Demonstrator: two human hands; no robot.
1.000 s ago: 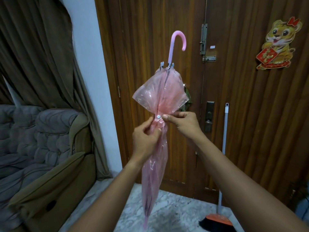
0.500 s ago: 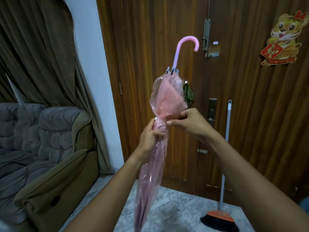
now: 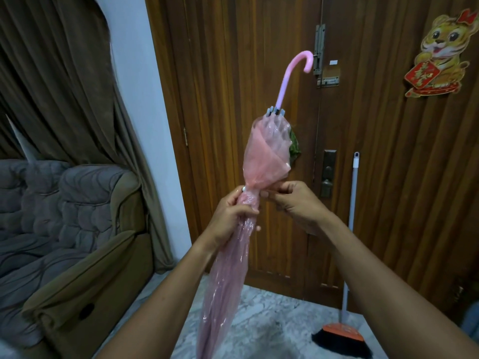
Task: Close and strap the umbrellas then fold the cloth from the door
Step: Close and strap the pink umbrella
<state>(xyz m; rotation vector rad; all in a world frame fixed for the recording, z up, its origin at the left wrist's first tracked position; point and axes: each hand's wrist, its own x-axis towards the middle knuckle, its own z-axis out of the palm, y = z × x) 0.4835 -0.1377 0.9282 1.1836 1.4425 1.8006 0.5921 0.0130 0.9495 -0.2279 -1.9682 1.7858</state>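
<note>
Umbrella: pink, furled, centre frame, hook handle toward 1 o'clock.
Left hand: fingers wrapped tight round the canopy.
Right hand: fingertips pinching the strap at 3 o'clock.
Cloth: green, on the door behind.

The umbrella is translucent pink with a paler pink hooked handle, set against a dark brown wood-grain door. On the door's upper right is a yellow-and-orange tiger sticker holding a red plaque; a green cloth peeks out behind the umbrella. Left of the door hang brown curtains over a grey quilted sofa, and at its foot is an orange broom with black bristles on grey-white marbled floor.
</note>
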